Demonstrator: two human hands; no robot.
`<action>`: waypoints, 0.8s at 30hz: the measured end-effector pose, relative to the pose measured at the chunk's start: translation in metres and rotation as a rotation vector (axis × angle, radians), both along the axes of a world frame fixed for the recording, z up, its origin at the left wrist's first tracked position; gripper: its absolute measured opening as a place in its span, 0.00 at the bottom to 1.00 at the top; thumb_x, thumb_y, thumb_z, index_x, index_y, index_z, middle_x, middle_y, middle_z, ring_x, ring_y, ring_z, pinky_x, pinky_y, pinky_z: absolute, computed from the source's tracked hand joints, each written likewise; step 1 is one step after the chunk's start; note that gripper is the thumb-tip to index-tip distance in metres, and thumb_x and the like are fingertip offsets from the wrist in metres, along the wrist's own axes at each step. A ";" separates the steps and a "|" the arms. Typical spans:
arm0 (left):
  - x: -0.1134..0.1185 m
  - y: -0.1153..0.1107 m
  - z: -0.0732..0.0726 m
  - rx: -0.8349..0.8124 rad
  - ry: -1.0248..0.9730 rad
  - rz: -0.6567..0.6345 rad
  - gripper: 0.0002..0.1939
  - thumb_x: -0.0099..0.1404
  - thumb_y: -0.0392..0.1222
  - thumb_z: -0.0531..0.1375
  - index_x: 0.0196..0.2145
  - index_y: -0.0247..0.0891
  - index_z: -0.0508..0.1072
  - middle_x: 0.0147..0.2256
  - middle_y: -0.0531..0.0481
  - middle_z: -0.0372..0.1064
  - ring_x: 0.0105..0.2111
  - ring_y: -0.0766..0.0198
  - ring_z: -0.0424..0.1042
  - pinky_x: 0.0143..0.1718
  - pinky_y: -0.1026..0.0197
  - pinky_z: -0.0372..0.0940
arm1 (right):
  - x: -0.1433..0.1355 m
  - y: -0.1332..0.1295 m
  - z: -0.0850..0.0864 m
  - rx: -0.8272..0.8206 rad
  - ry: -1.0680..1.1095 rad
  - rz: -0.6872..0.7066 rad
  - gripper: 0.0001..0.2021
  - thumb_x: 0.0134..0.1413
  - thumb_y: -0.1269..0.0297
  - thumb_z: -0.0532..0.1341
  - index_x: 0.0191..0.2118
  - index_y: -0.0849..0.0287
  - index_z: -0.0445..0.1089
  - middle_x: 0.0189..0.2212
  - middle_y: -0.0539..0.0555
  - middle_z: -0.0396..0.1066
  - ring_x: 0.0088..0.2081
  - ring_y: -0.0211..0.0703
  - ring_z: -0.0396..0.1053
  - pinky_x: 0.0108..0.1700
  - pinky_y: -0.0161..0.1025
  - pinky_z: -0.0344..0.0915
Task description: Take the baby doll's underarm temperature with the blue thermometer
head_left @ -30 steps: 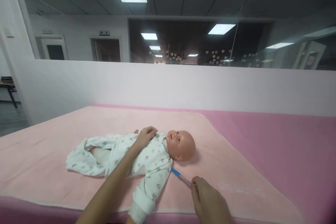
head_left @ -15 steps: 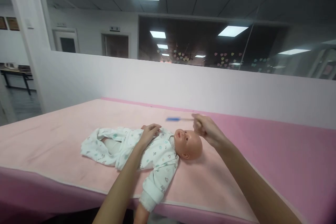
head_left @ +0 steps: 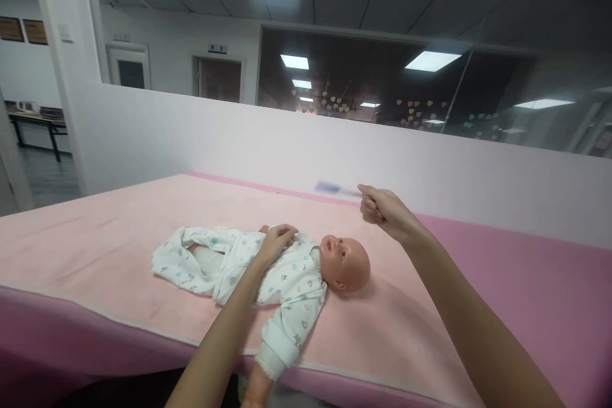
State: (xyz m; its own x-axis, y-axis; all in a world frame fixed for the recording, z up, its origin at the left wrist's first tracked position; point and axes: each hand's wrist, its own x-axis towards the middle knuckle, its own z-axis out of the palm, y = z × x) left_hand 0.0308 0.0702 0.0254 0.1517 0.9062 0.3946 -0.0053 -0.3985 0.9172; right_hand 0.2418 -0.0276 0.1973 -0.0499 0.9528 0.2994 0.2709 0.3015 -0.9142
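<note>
A baby doll (head_left: pixel 291 274) in a white printed suit lies on its back, its bald head to the right and one arm over the table's near edge. My left hand (head_left: pixel 277 243) rests on the doll's chest, fingers laid over the cloth. Above and beyond the doll's head, my right hand (head_left: pixel 386 210) is closed on the pale end of a thin stick with a blue end (head_left: pixel 328 187). Motion smears the stick, so its exact kind does not show. It points left, apart from the doll.
A light pink sheet (head_left: pixel 119 229) covers the table, with darker pink cloth (head_left: pixel 516 280) at the right and along the edges. A low white wall (head_left: pixel 287 146) with glass above stands behind. Far left is a dark-legged table (head_left: pixel 36 120).
My right hand has risen with the blue-ended stick, away from the doll's head. My left hand stays on the doll's chest. The camera view has shifted slightly.
</note>
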 end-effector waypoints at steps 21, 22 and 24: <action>0.000 -0.001 0.000 -0.001 0.028 0.001 0.15 0.53 0.50 0.58 0.29 0.34 0.73 0.23 0.51 0.67 0.23 0.68 0.62 0.25 0.65 0.56 | 0.018 -0.009 0.039 -0.097 -0.235 0.001 0.23 0.52 0.62 0.57 0.11 0.56 0.49 0.07 0.41 0.43 0.12 0.24 0.37 0.15 0.31 0.35; 0.000 0.000 0.000 -0.002 0.033 0.000 0.15 0.53 0.50 0.58 0.29 0.34 0.73 0.23 0.51 0.67 0.22 0.68 0.62 0.25 0.65 0.56 | 0.020 -0.015 0.043 -0.123 -0.238 0.003 0.23 0.53 0.63 0.56 0.11 0.56 0.49 0.07 0.40 0.43 0.12 0.23 0.37 0.16 0.31 0.35; 0.000 0.001 -0.001 -0.003 0.036 0.007 0.15 0.53 0.50 0.58 0.29 0.34 0.73 0.23 0.50 0.68 0.22 0.68 0.61 0.25 0.65 0.56 | 0.023 -0.022 0.049 -0.167 -0.152 0.064 0.23 0.57 0.64 0.50 0.12 0.56 0.47 0.07 0.40 0.43 0.12 0.24 0.38 0.17 0.31 0.36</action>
